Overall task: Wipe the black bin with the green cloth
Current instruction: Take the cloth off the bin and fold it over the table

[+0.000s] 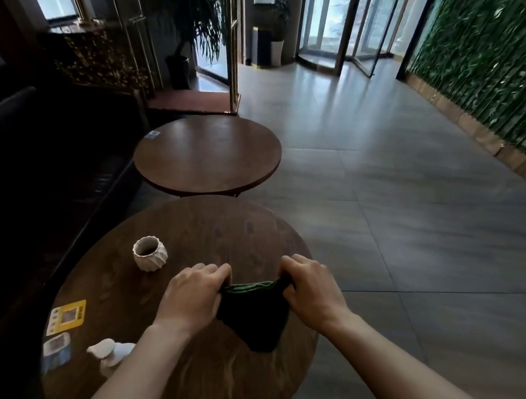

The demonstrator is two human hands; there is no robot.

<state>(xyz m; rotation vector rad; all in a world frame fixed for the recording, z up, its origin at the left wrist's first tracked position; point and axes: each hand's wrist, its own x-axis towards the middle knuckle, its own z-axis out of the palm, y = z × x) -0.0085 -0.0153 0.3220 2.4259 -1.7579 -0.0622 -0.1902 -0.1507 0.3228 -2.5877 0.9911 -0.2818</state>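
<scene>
Both grips, left hand (191,294) & right hand (312,289), pinch green cloth (254,315); white pot (149,253) contents unclear.

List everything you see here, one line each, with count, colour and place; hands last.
green cloth: one, dark green, held over the near table
round tables: two, brown wood, one near, one beyond it
ridged pot: one, white, near table, left of the hands
cards: two, one yellow, one blue and white, near table's left edge
figurine: one, white, near table, by the left forearm
sofa: one, dark, along the left
potted plant: one, green, far by the glass doors
green wall: one, on the right
hands: left hand and right hand, each gripping a top corner of the cloth
</scene>
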